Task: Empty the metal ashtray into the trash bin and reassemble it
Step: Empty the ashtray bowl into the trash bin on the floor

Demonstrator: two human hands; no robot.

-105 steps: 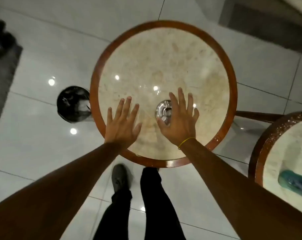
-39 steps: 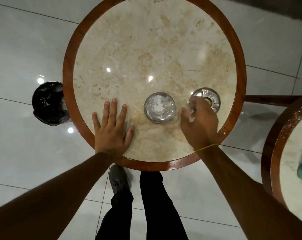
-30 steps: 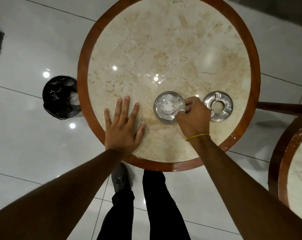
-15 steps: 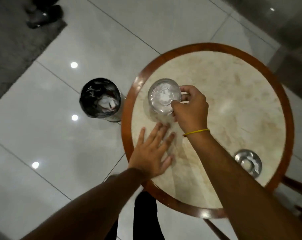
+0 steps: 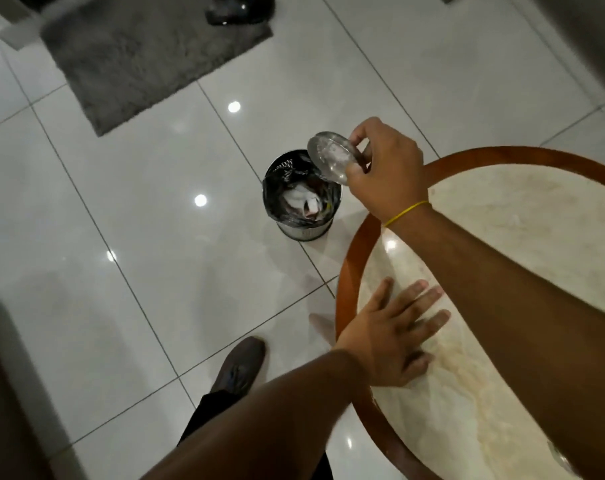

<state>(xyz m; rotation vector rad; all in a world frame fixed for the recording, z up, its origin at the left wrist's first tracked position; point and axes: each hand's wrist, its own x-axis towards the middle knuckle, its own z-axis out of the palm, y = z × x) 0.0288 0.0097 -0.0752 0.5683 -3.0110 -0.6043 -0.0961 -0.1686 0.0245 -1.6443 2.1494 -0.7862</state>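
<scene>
My right hand (image 5: 386, 169) grips the round metal ashtray bowl (image 5: 330, 157) by its rim. The bowl is tilted steeply toward the left, above the right side of the trash bin (image 5: 299, 197). The bin is a small metal cylinder with a black liner and crumpled white paper inside, standing on the floor left of the table. My left hand (image 5: 389, 336) lies flat, fingers spread, on the marble top of the round table (image 5: 346, 271) near its wooden rim. A sliver of the ashtray's lid (image 5: 559, 460) shows at the bottom right, mostly hidden by my right forearm.
Glossy white floor tiles surround the table. A grey rug (image 5: 145, 50) lies at the top left with dark shoes (image 5: 238, 8) at its far edge. My own shoe (image 5: 240, 367) stands on the floor below the bin. A dark object (image 5: 3, 393) fills the bottom left corner.
My right hand lifted the ashtray bowl off the table, carried it left past the rim and tipped it over the bin. The view swung left. My left hand stays flat on the table.
</scene>
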